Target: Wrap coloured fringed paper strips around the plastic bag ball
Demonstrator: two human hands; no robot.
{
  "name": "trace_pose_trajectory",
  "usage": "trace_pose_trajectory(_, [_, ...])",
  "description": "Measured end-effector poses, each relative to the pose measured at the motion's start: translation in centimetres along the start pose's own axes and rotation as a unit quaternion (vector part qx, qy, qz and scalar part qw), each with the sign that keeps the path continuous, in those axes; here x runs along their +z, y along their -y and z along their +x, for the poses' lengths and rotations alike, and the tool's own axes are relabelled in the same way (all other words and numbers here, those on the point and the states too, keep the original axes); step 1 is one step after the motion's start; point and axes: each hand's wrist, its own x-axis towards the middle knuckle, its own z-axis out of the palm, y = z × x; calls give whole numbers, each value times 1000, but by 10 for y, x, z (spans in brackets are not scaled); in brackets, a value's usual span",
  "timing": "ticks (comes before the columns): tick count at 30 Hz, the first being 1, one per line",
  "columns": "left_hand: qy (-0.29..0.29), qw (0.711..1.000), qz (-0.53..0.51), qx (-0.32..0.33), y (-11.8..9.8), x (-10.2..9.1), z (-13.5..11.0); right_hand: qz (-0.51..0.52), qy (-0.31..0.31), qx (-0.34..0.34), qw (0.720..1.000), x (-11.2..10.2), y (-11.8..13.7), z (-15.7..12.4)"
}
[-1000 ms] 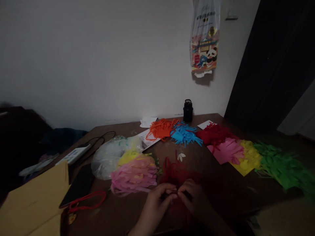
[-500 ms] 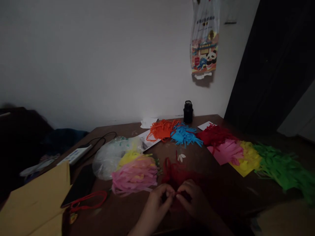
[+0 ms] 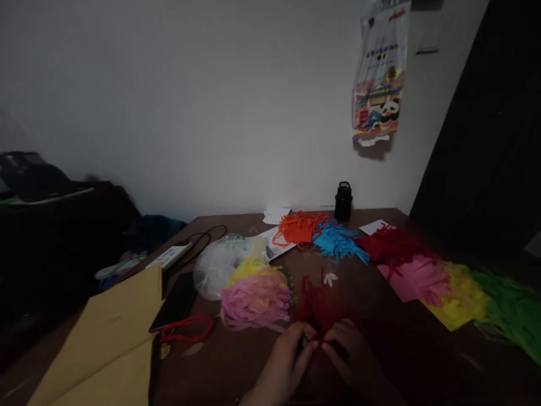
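Note:
My left hand (image 3: pixel 291 352) and my right hand (image 3: pixel 349 352) meet at the near edge of the brown table (image 3: pixel 236 366). Both pinch the near end of a dark red fringed paper piece (image 3: pixel 318 307) that lies just beyond my fingers. The fingers of both hands are curled and pressed together on it. A pink and yellow bundle of fringed paper (image 3: pixel 257 296) rests just left of the red piece.
Cut paper heaps lie across the table: orange (image 3: pixel 298 226), blue (image 3: pixel 336 239), dark red (image 3: pixel 391 245), pink (image 3: pixel 416 277), yellow (image 3: pixel 462 296), green (image 3: pixel 513 313). A black bottle (image 3: pixel 343 201), clear bag (image 3: pixel 220 262), phone (image 3: pixel 175 301) with red cord, and yellow envelope (image 3: pixel 107 344) lie around.
The view has swung left, so everything sits further right in the picture. My hands stay pinched together on the red paper with only small finger movement.

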Motion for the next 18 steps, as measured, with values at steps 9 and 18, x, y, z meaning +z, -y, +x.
trace_pose_trajectory(9, [-181,960,-198,-81,-1,-84,0,-11,-67,63,996,-3,-44,-18])
trace_pose_trajectory(18, [-409,909,-5,-84,18,-197,23,-166,39,-152,974,-25,-22,-28])
